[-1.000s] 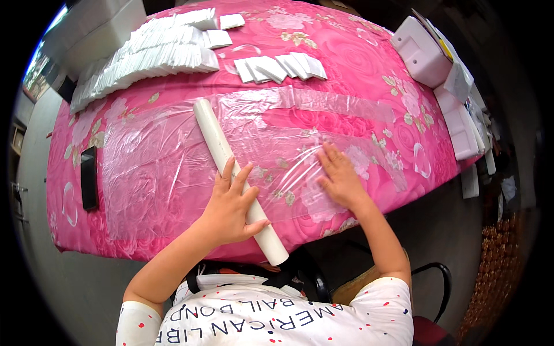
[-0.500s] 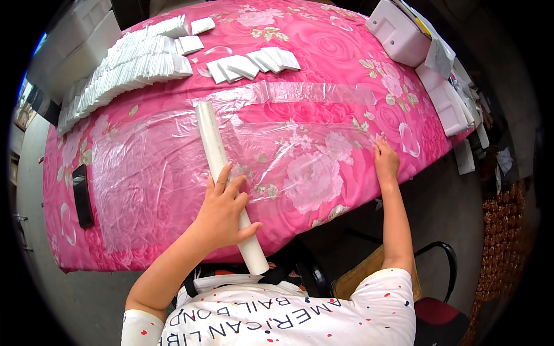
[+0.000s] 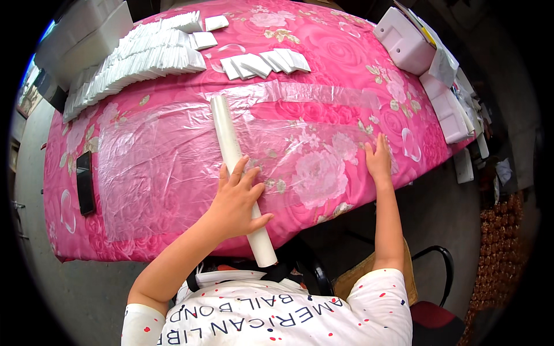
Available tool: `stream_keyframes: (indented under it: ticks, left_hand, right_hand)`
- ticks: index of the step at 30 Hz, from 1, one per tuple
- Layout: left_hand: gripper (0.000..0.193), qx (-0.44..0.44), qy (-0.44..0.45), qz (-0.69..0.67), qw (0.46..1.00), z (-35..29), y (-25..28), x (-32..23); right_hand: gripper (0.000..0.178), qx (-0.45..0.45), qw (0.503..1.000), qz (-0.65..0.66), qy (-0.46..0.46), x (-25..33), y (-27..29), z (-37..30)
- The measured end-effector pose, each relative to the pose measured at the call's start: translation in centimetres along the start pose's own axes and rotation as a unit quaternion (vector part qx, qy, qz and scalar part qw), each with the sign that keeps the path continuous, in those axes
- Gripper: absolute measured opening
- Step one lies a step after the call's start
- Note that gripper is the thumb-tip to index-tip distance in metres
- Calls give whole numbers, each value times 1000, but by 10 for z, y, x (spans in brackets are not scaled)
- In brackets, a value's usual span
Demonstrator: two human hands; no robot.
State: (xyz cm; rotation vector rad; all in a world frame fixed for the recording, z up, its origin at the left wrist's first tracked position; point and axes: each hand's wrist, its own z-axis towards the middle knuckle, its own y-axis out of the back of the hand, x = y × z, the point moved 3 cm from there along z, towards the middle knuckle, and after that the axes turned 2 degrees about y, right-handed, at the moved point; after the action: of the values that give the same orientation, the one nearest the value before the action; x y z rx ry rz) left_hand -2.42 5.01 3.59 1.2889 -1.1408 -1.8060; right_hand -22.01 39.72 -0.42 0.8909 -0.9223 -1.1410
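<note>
A clear plastic film sheet lies spread and creased over a pink floral tablecloth. Across the film, running from mid-table past the near edge, rests a white tube. My left hand lies over the lower half of this tube with its fingers spread. Whether the tube carries film around it, I cannot tell. At the film's right end my right hand rests flat, its fingers stretched out and apart, with nothing seen in it.
Long rows of thin white packets fill the far left, with several loose packets beside them. A black phone lies near the left edge. White foam boxes stand at the right; a chair is below.
My right hand has gone from a pinch at the film's right edge to lying flat with fingers apart. The left hand stays on the tube. The whole view has shifted slightly.
</note>
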Motion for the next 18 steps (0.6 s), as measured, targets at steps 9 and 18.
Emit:
stream_keyframes:
  ticks: [9,18]
  left_hand:
    - [54,-16,-4,-13,1000,6,-3,-6]
    - [58,-57,-27,-29,998,3,-4,-3]
  right_hand:
    - [27,-86,995,-51,23,-38,-3,-8]
    - [13,-38,933,357,-25,103,55,-17]
